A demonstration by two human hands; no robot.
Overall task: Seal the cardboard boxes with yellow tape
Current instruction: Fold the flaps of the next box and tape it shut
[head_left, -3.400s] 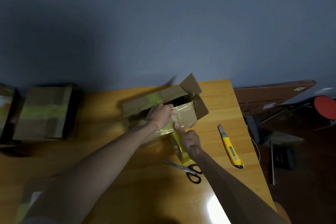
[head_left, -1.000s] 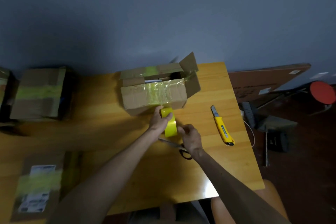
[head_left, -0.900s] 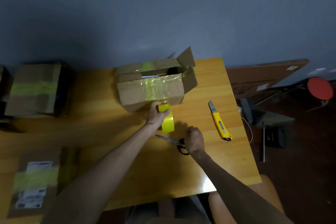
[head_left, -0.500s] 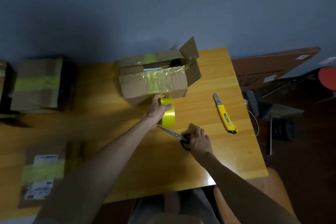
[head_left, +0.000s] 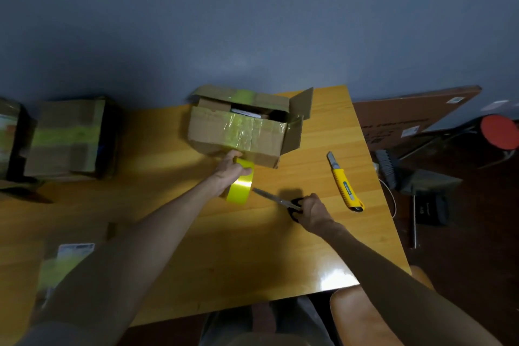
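Observation:
An open cardboard box [head_left: 266, 143] with old yellowish tape on its front flap stands at the far middle of the wooden table [head_left: 224, 255]. Just in front of it my left hand [head_left: 229, 170] grips the yellow tape roll [head_left: 240, 187], which stands on edge close to the box's near side. To the right my right hand [head_left: 311, 209] holds the black handles of the scissors [head_left: 276, 199], whose blades point left toward the roll and sit a little off the tabletop.
A yellow utility knife [head_left: 344, 182] lies right of the scissors. A taped box [head_left: 67, 137] stands at the far left, another beside it at the frame edge. A flat taped package [head_left: 64, 264] lies near left. Clutter and a red stool [head_left: 498, 132] are beyond the table's right edge.
My right hand let go of the tape roll, reached to the scissors and picked them up by the handles. My left hand kept hold of the roll by the box.

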